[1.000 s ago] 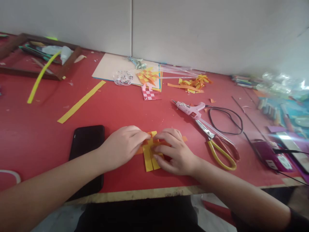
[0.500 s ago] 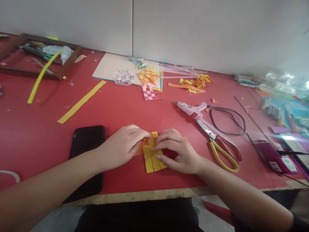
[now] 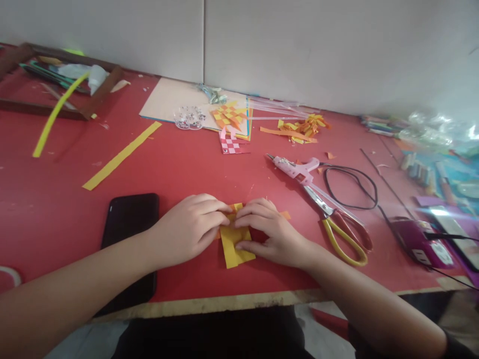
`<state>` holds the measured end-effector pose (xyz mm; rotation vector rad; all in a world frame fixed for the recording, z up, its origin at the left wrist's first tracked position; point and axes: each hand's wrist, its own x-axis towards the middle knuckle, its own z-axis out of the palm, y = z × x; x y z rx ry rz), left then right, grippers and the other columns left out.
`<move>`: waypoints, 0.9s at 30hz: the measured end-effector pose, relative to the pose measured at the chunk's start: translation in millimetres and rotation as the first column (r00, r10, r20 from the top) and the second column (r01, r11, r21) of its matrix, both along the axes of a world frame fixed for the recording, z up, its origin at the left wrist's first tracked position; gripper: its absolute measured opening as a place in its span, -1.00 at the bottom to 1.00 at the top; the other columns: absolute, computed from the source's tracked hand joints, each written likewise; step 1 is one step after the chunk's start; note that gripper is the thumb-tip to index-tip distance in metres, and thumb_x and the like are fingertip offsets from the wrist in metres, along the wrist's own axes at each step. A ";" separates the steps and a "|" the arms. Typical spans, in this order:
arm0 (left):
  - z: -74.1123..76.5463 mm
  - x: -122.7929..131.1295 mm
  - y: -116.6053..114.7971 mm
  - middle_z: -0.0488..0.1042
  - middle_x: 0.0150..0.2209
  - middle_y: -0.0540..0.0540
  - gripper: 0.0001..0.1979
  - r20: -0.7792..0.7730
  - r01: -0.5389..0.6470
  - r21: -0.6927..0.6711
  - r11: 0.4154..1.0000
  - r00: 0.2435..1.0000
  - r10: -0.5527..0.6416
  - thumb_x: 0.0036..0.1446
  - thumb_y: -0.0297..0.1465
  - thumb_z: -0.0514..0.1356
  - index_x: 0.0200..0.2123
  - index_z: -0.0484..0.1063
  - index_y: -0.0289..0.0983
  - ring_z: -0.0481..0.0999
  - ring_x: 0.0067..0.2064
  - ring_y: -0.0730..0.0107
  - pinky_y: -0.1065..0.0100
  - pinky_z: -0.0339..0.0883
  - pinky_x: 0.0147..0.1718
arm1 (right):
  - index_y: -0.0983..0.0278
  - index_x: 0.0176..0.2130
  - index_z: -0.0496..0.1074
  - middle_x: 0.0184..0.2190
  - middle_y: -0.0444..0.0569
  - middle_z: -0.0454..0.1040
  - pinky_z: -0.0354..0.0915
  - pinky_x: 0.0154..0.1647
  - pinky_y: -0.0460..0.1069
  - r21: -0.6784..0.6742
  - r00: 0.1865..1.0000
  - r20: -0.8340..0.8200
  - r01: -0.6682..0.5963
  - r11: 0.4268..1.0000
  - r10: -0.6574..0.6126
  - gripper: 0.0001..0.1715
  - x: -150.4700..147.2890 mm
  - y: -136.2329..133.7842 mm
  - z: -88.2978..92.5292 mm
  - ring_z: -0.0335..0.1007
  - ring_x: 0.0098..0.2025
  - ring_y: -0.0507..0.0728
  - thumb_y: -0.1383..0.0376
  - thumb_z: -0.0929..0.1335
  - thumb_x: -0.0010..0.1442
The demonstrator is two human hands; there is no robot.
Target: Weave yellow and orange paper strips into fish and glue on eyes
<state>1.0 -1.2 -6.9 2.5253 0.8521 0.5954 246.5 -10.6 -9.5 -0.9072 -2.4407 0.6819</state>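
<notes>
Yellow paper strips [image 3: 232, 247] lie on the red tabletop, interlaced with orange paper strips [image 3: 285, 215] whose ends stick out at the sides. My left hand [image 3: 189, 227] has its fingers bent and closed at the upper left of this weave, fingertips pressing the paper. From the right, my right hand [image 3: 271, 232] curls over the same strips, with thumb and fingers on the yellow paper. Both hands cover much of the woven part, so the crossings beneath are hidden. A black phone [image 3: 130, 219] lies under my left forearm.
Right of my hands are scissors [image 3: 325, 209] and a pink glue gun [image 3: 295, 169] with a looped cord. A loose yellow strip [image 3: 121, 157] lies at left. Behind are a checkered red-and-white paper fish [image 3: 230, 143], a woven orange-yellow piece [image 3: 227, 115] and a wooden frame [image 3: 101, 94].
My right fingers and thumb have shifted slightly left over the weave. The lower yellow strips now look overlapped, where separate strips fanned out before. My left hand stays at the weave's upper left.
</notes>
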 end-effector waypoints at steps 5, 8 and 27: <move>0.0 -0.1 -0.4 0.57 0.00 -0.18 -0.82 -0.009 0.000 -0.013 1.000 1.000 0.000 0.32 -0.43 0.12 -0.17 0.54 -0.26 0.52 -0.01 0.12 0.04 0.40 -0.03 | 0.23 -0.12 0.55 -0.16 0.02 0.57 0.37 -0.02 0.12 0.017 1.000 -0.013 0.022 1.000 -0.022 -0.80 -2.3 1.3 -2.2 0.40 -0.08 0.16 0.24 0.43 0.25; -0.4 -0.4 -0.8 0.56 0.01 -0.17 -0.84 -0.011 0.007 -0.024 1.000 1.000 -0.008 0.32 -0.42 0.13 -0.16 0.52 -0.26 0.51 0.00 0.11 0.03 0.38 -0.01 | 0.23 -0.15 0.57 -0.20 0.01 0.58 0.38 -0.05 0.10 0.030 0.998 -0.061 0.019 0.999 -0.017 -0.85 -3.4 2.6 -3.2 0.41 -0.11 0.14 0.25 0.43 0.26; 0.7 0.4 -1.8 0.55 -0.12 -0.19 -0.91 -0.031 -0.012 -0.065 0.998 0.999 0.010 0.31 -0.41 0.08 -0.25 0.36 -0.26 0.50 -0.04 0.12 0.09 0.37 -0.06 | 0.28 0.01 0.42 -0.11 0.09 0.56 0.41 -0.07 0.11 0.016 0.993 -0.122 -0.002 1.000 0.004 -0.53 -1.6 2.5 5.2 0.46 -0.08 0.18 0.12 0.47 0.17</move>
